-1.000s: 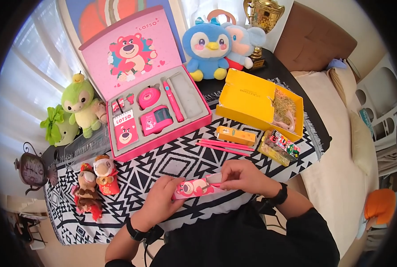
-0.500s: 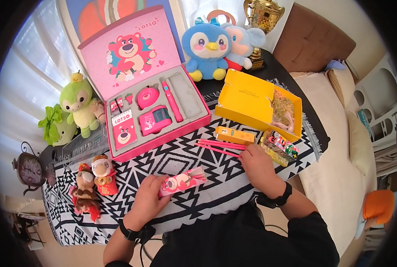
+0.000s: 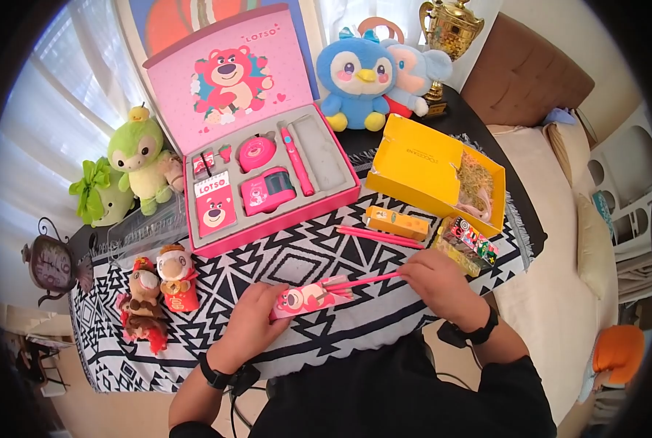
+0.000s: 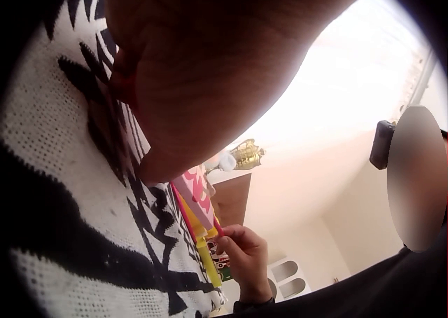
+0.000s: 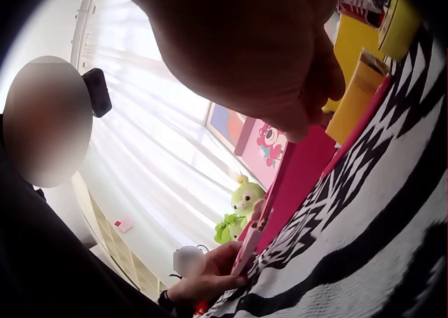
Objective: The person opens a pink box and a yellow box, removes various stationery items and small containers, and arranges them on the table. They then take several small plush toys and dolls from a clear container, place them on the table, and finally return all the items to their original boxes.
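My left hand grips a small pink bear-printed pencil box at its left end, low over the patterned cloth. Several pink pencils show in the box's open right end. A single pink pencil is pinched by its far end in my right hand; its other end meets the box's opening. Behind them, more pink pencils lie on the cloth in front of a slim orange-yellow box. In the left wrist view the pencil box shows beyond my left palm.
A large open pink gift box with stationery stands at the back. To its right are a yellow box and a clear pack with a colourful print. Small plush toys sit at the left, and a blue plush penguin behind.
My right hand left the pencil box, reached the pencils on the cloth, and came back toward the box with one pencil. Fewer pencils lie on the cloth. The left hand keeps holding the box.
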### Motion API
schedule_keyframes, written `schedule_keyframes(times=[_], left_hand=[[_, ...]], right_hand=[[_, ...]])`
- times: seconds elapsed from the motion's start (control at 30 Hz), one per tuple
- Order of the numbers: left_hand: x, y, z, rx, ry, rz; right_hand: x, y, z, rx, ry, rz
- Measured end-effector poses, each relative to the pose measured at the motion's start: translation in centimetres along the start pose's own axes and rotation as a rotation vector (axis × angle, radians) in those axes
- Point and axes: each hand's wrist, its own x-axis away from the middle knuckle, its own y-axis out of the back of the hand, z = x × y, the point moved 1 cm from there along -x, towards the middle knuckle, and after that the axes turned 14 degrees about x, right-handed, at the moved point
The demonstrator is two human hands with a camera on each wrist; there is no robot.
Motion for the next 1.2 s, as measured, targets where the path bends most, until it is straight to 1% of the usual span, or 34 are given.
schedule_keyframes(times=[0.03, 0.07, 0.13, 0.17, 0.23, 0.27, 0.3, 0.37, 0.4, 0.47, 0.5, 0.57, 0.6, 0.63, 0.7, 0.83, 0.93, 1.0, 1.1, 1.13, 1.2], left_hand=[[-0.1, -0.2, -0.2, 0.004, -0.022, 0.0], [-0.2, -0.2, -0.5, 0.006, -0.044, 0.0], [-0.3, -0.3, -0.9, 0.001, -0.043, 0.012], [-0.3, -0.5, -1.1, 0.001, -0.039, 0.023], [-0.3, -0.7, -1.3, 0.018, -0.053, 0.032], [-0.3, -0.6, -1.5, 0.038, -0.031, 0.049], [-0.2, -0.6, -1.6, 0.057, -0.007, 0.065], [0.0, -0.6, -1.4, 0.078, 0.014, 0.071], [0.1, -0.7, -1.3, 0.085, 0.005, 0.063], [0.1, -0.7, -1.1, 0.095, -0.006, 0.056], [0.2, -0.6, -1.0, 0.075, 0.002, 0.04], [0.3, -0.3, -0.8, 0.058, 0.015, 0.015], [0.3, 0.0, -0.6, 0.049, 0.031, 0.005], [0.3, 0.2, -0.5, 0.04, 0.045, -0.001], [0.3, 0.3, -0.6, 0.045, 0.054, -0.006], [0.3, 0.3, -0.4, 0.035, 0.068, -0.009], [0.3, 0.3, -0.4, 0.028, 0.061, -0.015], [0.3, 0.4, -0.4, 0.021, 0.057, -0.013], [0.3, 0.5, -0.5, 0.001, 0.077, 0.005], [0.3, 0.5, -0.4, 0.006, 0.08, -0.002], [0.4, 0.6, -0.3, 0.006, 0.091, -0.017]], right_hand=[[-0.3, -0.5, 0.3, -0.067, 0.035, -0.008], [-0.6, -1.0, 0.7, -0.066, 0.033, -0.01], [-1.1, -1.9, 1.5, -0.339, 0.04, -0.018], [-1.3, -2.1, 2.0, -0.333, 0.036, -0.019], [-1.6, -2.8, 2.8, -0.836, -0.271, 0.328], [-1.6, -3.8, 2.8, -1.056, -0.377, 0.341], [-1.7, -4.1, 2.5, -1.055, -0.378, 0.339], [-2.2, -4.6, 2.0, -1.379, -0.51, 0.476], [-2.5, -4.5, 1.8, -1.379, -0.511, 0.476], [-2.7, -4.3, 1.6, -1.272, -0.536, 0.651], [-2.5, -4.1, 1.5, -1.269, -0.537, 0.652], [-2.4, -2.9, 0.9, -0.266, -0.204, 0.011], [-2.2, -3.0, 0.6, 0.072, -0.149, -0.153], [-2.0, -3.1, 0.3, 0.073, -0.148, -0.152], [-1.5, -3.5, -0.1, 0.279, -0.216, 0.004], [-0.9, -4.2, -0.2, 0.349, -0.191, 0.016], [-0.9, -4.1, -0.3, 0.294, -0.231, -0.007], [-0.9, -4.2, -0.5, 0.303, -0.326, 0.0], [-0.9, -4.5, -0.9, 0.371, -0.294, 0.048], [-0.9, -4.3, -0.9, 0.37, -0.293, 0.048], [-1.3, -3.5, -0.7, 0.294, -0.23, -0.093]])
